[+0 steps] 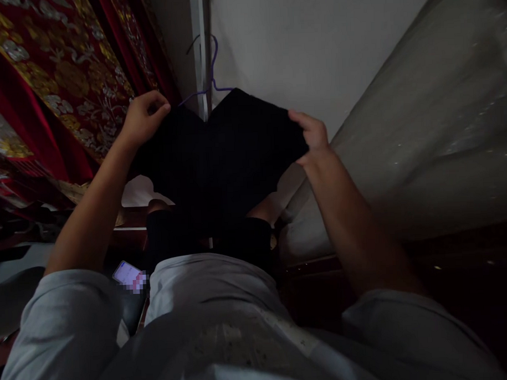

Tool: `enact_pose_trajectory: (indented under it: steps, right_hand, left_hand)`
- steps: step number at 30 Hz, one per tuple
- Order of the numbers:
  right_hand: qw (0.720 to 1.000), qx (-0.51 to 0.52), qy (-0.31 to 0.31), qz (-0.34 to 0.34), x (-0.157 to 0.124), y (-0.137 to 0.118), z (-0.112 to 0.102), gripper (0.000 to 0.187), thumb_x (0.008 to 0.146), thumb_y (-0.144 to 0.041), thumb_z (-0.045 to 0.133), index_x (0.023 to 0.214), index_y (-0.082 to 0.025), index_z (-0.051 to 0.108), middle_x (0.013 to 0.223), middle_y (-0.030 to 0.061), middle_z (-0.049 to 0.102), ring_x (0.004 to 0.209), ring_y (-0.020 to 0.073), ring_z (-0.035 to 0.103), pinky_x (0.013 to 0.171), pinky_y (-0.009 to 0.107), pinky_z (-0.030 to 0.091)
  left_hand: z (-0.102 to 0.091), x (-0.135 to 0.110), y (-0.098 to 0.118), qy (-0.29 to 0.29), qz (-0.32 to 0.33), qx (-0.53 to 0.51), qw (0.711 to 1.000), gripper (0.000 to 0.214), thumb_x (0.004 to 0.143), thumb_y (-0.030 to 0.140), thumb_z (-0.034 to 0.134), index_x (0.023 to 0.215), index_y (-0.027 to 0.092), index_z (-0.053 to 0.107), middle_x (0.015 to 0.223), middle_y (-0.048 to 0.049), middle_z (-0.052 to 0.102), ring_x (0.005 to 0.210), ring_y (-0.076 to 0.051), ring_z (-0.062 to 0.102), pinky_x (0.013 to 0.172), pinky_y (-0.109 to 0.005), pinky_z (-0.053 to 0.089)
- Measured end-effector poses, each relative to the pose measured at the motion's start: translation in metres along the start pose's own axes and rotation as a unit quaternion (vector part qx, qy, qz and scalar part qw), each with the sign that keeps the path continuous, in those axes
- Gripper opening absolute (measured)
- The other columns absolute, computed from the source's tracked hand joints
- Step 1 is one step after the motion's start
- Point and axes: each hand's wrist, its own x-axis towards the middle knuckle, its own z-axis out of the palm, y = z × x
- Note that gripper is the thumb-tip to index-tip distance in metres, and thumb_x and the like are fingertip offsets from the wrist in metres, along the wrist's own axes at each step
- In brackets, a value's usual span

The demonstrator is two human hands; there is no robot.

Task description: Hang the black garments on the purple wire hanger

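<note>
A black top [219, 152] with a V-shaped neckline is spread out between my two hands. At its upper left, my left hand [148, 117] is closed on the shoulder edge, thumb and fingers pinched together. My right hand [313, 135] grips the opposite sleeve edge, thumb along the top. A thin purple hanger [214, 64] rises from the neckline; its arms run under the cloth, mostly hidden. The hanger's hook lies in front of a pale vertical strip, and I cannot tell whether it rests on anything.
Red cloth with gold and silver embroidery [66, 69] hangs at the left. A pale wall [298, 44] stands ahead, with a large plastic-like sheet [422, 145] covering the right side. A lit phone [129, 274] lies at lower left, near my legs.
</note>
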Motion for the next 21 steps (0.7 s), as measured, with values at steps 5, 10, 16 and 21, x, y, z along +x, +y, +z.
enact_pose_trajectory:
  steps: [5,10,16,21]
  right_hand:
    - [0.993,0.065,0.072,-0.065,-0.007,-0.02,0.02,0.035,0.102,-0.03,0.04,0.086,-0.018,0.068,0.109,0.01,0.075,0.121,0.0212,0.067,0.111,0.044,0.049]
    - [0.984,0.058,0.04,-0.166,-0.06,-0.045,0.044,0.022,0.092,-0.027,0.049,0.084,-0.021,0.068,0.104,0.0071,0.073,0.125,0.0236,0.064,0.113,0.039,0.048]
    - [0.841,-0.291,-0.446,-0.1,-0.131,-0.072,0.102,0.038,0.072,-0.037,0.087,0.104,-0.021,0.074,0.097,0.0005,0.074,0.106,0.024,0.071,0.087,0.033,0.06]
    - [0.849,-0.348,-0.346,-0.196,-0.112,-0.066,0.102,0.023,0.092,-0.04,0.069,0.101,-0.019,0.074,0.099,0.0031,0.074,0.097,0.0184,0.07,0.091,0.035,0.059]
  left_hand:
    - [-0.017,0.01,0.018,0.007,0.185,0.093,0.978,0.046,0.104,0.033,0.064,0.135,0.002,0.05,0.142,-0.0127,0.054,0.144,-0.021,0.045,0.122,-0.057,0.031]
    - [-0.03,-0.007,0.085,0.005,0.086,-0.019,0.996,0.056,0.111,0.041,0.019,0.13,0.001,0.055,0.119,-0.0066,0.063,0.13,-0.029,0.061,0.1,-0.058,0.045]
    - [-0.021,-0.032,0.145,-0.128,-0.165,-0.356,0.911,0.051,0.112,0.029,0.01,0.112,0.0,0.052,0.102,-0.003,0.057,0.123,-0.029,0.066,0.092,-0.053,0.049]
    - [-0.038,-0.066,0.105,-0.158,-0.186,-0.284,0.927,0.025,0.108,0.024,0.051,0.114,0.001,0.059,0.067,0.0056,0.041,0.081,-0.019,0.075,0.091,-0.062,0.056]
